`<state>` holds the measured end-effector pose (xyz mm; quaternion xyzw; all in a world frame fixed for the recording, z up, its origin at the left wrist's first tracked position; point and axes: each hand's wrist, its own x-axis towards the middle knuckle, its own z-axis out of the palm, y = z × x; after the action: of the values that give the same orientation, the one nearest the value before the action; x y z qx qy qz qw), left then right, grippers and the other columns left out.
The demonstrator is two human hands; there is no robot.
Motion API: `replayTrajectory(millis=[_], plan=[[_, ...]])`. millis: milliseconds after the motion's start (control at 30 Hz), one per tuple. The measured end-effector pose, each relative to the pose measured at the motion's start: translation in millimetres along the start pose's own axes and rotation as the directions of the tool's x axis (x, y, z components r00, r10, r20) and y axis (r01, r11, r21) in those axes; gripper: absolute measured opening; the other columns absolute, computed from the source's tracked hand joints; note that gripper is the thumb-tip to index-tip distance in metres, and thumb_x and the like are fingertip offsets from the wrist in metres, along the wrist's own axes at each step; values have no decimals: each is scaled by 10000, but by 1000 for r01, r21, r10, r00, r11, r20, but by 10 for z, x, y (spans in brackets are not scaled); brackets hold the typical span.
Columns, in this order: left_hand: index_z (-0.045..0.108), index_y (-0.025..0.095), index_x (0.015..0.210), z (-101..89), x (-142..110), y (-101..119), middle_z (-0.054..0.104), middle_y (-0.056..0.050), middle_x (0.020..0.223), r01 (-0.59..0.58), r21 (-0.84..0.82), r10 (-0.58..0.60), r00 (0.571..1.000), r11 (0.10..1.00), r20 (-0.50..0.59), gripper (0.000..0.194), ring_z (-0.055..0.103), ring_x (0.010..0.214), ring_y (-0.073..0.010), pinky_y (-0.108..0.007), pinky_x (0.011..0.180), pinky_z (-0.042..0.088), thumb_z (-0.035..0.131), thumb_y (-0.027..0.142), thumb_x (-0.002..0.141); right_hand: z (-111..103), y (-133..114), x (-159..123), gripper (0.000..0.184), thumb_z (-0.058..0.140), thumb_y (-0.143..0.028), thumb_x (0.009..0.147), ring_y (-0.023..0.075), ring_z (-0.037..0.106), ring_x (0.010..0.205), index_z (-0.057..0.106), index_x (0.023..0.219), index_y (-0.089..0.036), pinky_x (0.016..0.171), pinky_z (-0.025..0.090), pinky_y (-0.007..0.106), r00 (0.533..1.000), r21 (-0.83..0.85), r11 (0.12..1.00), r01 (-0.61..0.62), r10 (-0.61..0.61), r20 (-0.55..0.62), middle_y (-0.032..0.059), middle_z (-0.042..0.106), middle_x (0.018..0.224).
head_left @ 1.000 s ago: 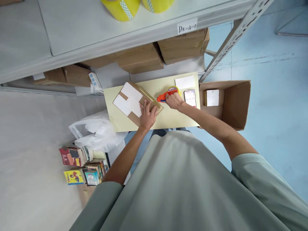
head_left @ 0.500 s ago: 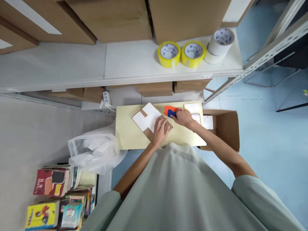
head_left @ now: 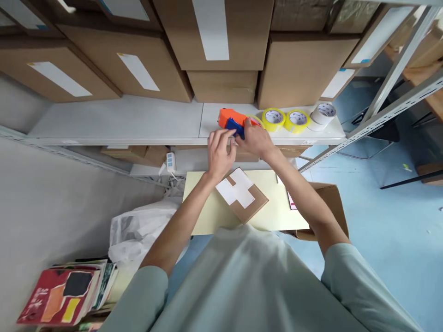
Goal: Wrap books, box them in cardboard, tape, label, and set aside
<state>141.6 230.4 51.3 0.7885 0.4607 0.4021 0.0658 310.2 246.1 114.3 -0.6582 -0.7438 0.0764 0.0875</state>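
Note:
An orange and blue tape dispenser (head_left: 229, 120) with a yellow-edged roll is raised over the work table in the head view. My right hand (head_left: 255, 139) is wrapped round its handle. Curled fingers of my left hand (head_left: 220, 156) come up to the blue end of the dispenser; what lies between them is too small to make out. Below both hands, a flat brown cardboard package (head_left: 255, 203) with white paper labels on top lies turned at an angle on the pale yellow table (head_left: 204, 221), with neither hand on it.
Yellow tape rolls (head_left: 273, 119) and white rolls (head_left: 324, 113) stand on the grey shelf (head_left: 138, 117) under large cartons (head_left: 304, 69). An open carton (head_left: 330, 203) sits right of the table, a phone (head_left: 291, 201) near its right side. Plastic bags (head_left: 138, 230) and books (head_left: 58, 295) are at left.
My left hand has left the package and risen to the dispenser's blue end. My right hand has lifted the dispenser off the table. The camera view has tilted up, showing more of the shelf.

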Motion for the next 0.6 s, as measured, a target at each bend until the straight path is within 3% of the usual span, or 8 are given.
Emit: replayTrajectory(millis=[133, 333, 467, 600], plan=[[700, 246, 1425, -202, 196, -158, 705, -119, 1367, -24, -13, 24, 1000, 1000, 3, 380, 630, 1352, -312, -503, 1227, 480, 433, 298, 1160, 162, -85, 478, 609, 392, -331, 1153, 442, 743, 1244, 401, 1588, 96, 1139, 496, 551, 1000, -97, 995, 20, -18, 17, 358, 753, 1314], [782, 255, 1181, -147, -59, -357, 764, -98, 1196, -42, -29, 44, 997, 999, 69, 246, 652, 1221, -308, -496, 1144, 498, 553, 254, 1091, 440, -81, 607, 510, 444, -222, 1126, 413, 591, 1466, 509, 1522, 93, 1306, 323, 589, 998, -165, 985, 55, -54, 14, 368, 687, 1454], [812, 255, 1082, 95, -412, -523, 789, -91, 1118, -11, -60, 20, 987, 998, 156, 197, 672, 1160, -311, -493, 1097, 506, 619, 249, 1045, 534, 62, 319, 531, 433, -275, 1155, 406, 476, 1540, 471, 1596, 18, 1335, 285, 627, 991, -143, 989, 25, -43, -126, 334, 569, 1602], [821, 256, 978, 461, -861, -773, 806, -94, 1076, 96, -93, -63, 948, 991, 312, 176, 693, 1129, -310, -489, 1098, 518, 650, 274, 1013, 868, 403, -457, 580, 317, -424, 1195, 411, 500, 1518, 456, 1644, -84, 1282, 378, 622, 957, 38, 989, -141, 146, -249, 290, 542, 1633]])
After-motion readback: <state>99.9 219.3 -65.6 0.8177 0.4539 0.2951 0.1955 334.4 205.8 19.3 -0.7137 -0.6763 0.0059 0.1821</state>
